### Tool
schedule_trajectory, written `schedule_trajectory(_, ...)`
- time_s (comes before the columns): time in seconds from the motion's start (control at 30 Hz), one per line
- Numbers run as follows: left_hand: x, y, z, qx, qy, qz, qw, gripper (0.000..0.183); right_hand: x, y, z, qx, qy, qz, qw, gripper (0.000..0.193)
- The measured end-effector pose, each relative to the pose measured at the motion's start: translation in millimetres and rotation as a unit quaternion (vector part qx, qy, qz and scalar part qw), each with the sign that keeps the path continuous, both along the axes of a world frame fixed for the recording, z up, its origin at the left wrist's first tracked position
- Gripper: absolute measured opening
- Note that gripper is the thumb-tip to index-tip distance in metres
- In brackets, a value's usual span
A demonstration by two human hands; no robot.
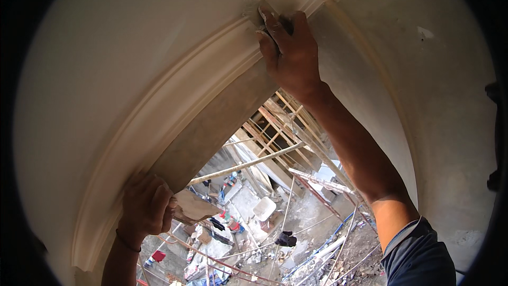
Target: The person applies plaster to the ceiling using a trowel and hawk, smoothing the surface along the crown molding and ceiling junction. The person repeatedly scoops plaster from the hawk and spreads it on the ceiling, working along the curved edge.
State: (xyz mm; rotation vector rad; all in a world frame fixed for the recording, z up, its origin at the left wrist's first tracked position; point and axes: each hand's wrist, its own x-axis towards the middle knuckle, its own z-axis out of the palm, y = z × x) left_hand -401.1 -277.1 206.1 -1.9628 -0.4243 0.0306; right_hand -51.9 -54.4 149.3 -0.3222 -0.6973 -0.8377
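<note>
Head view, looking along a white plastered arch with a stepped cream moulding band (159,111) that curves from lower left up to the peak at top centre. The right hand (288,53) is raised to the peak of the arch, fingers curled and clenched around a small dark flat-bladed tool (264,13), mostly hidden by the fingers; its tip presses against the wet grey plaster seam (253,17) where the moulding meets the apex. Right forearm runs down to a dark blue sleeve (418,254) at lower right.

The left hand (145,206) is low at lower left, gripping a flat tan board piece smeared with plaster (193,206), held just beside the lower edge of the arch's grey unpainted underside (211,122). A thin dark band (128,243) sits on the left wrist.

Through the arch opening, far below: wooden and bamboo scaffold poles (280,127), a long pale pole (243,165) crossing the opening, rubble-strewn ground (296,222) with a white plastic chair (263,207), scattered cloth and debris. The two hands are well apart, both close to the arch surface.
</note>
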Motion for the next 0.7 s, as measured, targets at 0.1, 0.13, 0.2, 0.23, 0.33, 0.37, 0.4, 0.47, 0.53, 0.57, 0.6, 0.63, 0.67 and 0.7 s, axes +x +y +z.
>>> schedule_trajectory(0.1, 0.5, -1.1, 1.3, 0.003, 0.005, -0.002, 1.0, 0.016, -3.6, 9.6, -1.4, -0.014, -0.011, -0.002, 1.0, 0.048)
schedule_trajectory(0.13, 0.9, -1.5, 1.8, 0.005, 0.009, -0.003, 1.0, 0.016, -4.1, 12.2, -1.9, -0.017, -0.01, -0.004, 1.0, 0.047)
schedule_trajectory(0.2, 2.2, -2.2, 2.7, 0.004, 0.012, -0.005, 1.0, 0.016, -5.7, 15.9, -3.7, -0.035, -0.025, 0.011, 0.999, 0.046)
schedule_trajectory(0.23, 2.9, -2.3, 2.8, 0.004, 0.013, -0.006, 1.0, 0.015, -6.2, 17.3, -4.3, -0.04, -0.031, 0.016, 0.999, 0.046)
schedule_trajectory(0.33, 4.7, -4.2, 3.3, -0.002, 0.011, -0.007, 1.0, 0.015, -9.8, 17.0, -4.8, -0.04, -0.048, 0.036, 0.997, 0.045)
schedule_trajectory(0.37, 5.1, -4.6, 3.7, -0.001, 0.01, -0.006, 1.0, 0.015, -10.8, 15.7, -4.4, -0.038, -0.042, 0.028, 0.998, 0.045)
schedule_trajectory(0.4, 5.3, -4.5, 3.0, 0.0, 0.008, -0.005, 1.0, 0.016, -12.1, 14.7, -4.9, -0.04, -0.038, 0.026, 0.998, 0.045)
schedule_trajectory(0.47, 4.8, -5.9, 5.0, 0.002, 0.007, -0.007, 1.0, 0.016, -15.9, 11.1, -4.8, -0.046, -0.034, 0.035, 0.998, 0.044)
schedule_trajectory(0.53, 4.2, -4.0, 4.8, 0.005, 0.006, -0.019, 1.0, 0.017, -17.6, 8.3, -5.7, -0.049, -0.039, 0.055, 0.997, 0.044)
schedule_trajectory(0.57, 3.9, -3.7, 4.7, 0.004, 0.006, -0.017, 1.0, 0.017, -17.3, 7.8, -5.4, -0.037, -0.03, 0.046, 0.998, 0.044)
schedule_trajectory(0.6, 3.5, -3.0, 4.6, 0.003, 0.005, -0.016, 1.0, 0.017, -17.1, 7.9, -5.4, -0.021, -0.024, 0.038, 0.999, 0.045)
schedule_trajectory(0.63, 3.0, -2.7, 4.9, -0.005, -0.002, -0.01, 1.0, 0.017, -16.5, 8.8, -4.8, -0.004, -0.02, 0.034, 0.999, 0.045)
schedule_trajectory(0.67, 2.9, -2.7, 4.4, 0.0, 0.005, -0.013, 1.0, 0.017, -15.0, 10.1, -3.8, -0.004, -0.013, 0.021, 1.0, 0.045)
schedule_trajectory(0.7, 2.4, -2.2, 4.6, -0.003, 0.005, -0.012, 1.0, 0.017, -13.9, 12.2, -2.0, -0.003, -0.007, 0.012, 1.0, 0.045)
